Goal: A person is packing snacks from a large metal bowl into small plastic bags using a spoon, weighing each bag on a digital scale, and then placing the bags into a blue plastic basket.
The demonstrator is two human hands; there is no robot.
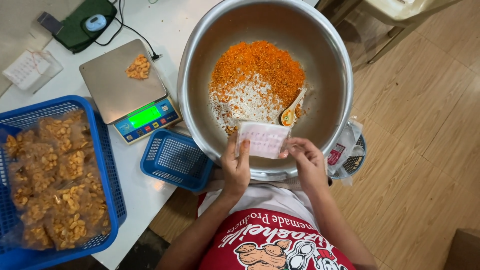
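Observation:
A small clear plastic pouch (263, 139) with pink print is held flat over the near rim of a big steel bowl (340, 75). My left hand (236, 166) pinches the pouch's left edge, thumb on top. My right hand (307, 161) grips its right edge. Inside the bowl lies a heap of orange and pale crumbly seasoned mix (255, 80), with a small spoon (292, 109) resting at its right side.
A digital scale (125, 95) with a few nuts (138, 66) on its plate stands left of the bowl. A large blue basket (107, 165) holds several filled nut pouches. A small blue basket (175, 159) sits by the bowl. More bags (345, 147) lie at right.

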